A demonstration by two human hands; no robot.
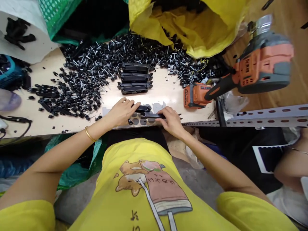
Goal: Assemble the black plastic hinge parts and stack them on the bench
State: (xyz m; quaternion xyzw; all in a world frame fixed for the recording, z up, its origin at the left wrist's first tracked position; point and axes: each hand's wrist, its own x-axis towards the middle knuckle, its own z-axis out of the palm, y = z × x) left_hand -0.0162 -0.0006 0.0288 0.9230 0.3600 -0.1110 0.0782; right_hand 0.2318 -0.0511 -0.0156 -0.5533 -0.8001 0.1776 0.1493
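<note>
Yellow woven plastic is forming an open sack [211,35] at the back of the bench [163,91], with dark contents showing at its top. Beside it a green sack [51,19] is gaping, its dark inside unreadable; a white sheet [39,48] is carrying black pieces, and a blue basket [9,75] is holding dark parts. Black pin-fitted knobs [91,61] are covering the bench's back and left, bordering three black brackets [137,77]. An orange cordless power tool [262,67] is blocking the right end. In front, the right hand [172,122] is pinching a long black bar [154,115]; the left hand [121,112] is touching a shorter black bar [143,108], its grip unclear.
</note>
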